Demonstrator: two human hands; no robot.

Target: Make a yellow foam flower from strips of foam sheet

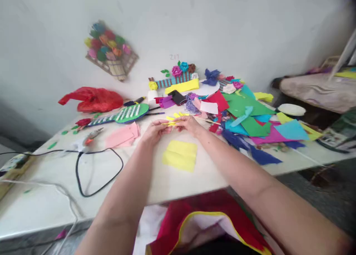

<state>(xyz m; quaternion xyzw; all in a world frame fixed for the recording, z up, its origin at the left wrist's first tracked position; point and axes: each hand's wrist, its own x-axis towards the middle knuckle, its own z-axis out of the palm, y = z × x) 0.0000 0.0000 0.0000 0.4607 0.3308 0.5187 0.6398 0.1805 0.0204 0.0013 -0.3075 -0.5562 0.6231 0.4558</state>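
Both my hands reach over the white table (139, 188). A small piece of yellow crepe paper (171, 123) is pinched between the fingertips of my left hand (155, 131) and my right hand (190, 125). Just beyond the fingers, several small yellow petal-shaped pieces (178, 115) lie in a row. A thin wooden stick (208, 120) sticks out to the right behind my right hand; whether that hand touches it I cannot tell. Flat yellow paper sheets (180, 155) rest on the table between my forearms.
Pink paper (122, 135), a glue gun (83, 143) with looped black cord and pliers (94, 135) are on the left. A green guitar-shaped craft (130, 113) and a red plastic bag (97, 99) lie behind them. Coloured paper scraps (247, 108) cover the right side.
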